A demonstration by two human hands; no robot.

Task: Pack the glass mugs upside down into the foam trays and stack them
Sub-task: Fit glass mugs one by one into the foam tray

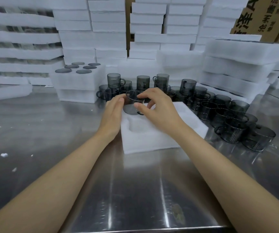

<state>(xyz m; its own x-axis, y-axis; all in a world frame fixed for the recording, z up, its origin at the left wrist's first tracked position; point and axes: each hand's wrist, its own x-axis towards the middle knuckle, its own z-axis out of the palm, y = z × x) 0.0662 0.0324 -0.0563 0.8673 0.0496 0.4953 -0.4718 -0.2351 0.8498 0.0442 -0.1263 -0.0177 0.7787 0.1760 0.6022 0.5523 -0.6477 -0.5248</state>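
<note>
A smoky grey glass mug (132, 102) is tilted over the far left corner of a white foam tray (152, 140) on the steel table. My right hand (155, 108) pinches the mug between thumb and fingers from the right. My left hand (113, 111) touches its left side with straight fingers. An empty round pocket (136, 126) shows in the tray just in front of the mug. Several more grey mugs (219, 111) stand behind and to the right of the tray, some stacked.
A filled foam tray (78, 81) with several mug bottoms showing sits on a stack at the back left. Tall piles of foam trays (236, 68) line the back and right. Cardboard boxes (266, 15) stand at the top right. Foam crumbs (4, 155) lie on the table's left.
</note>
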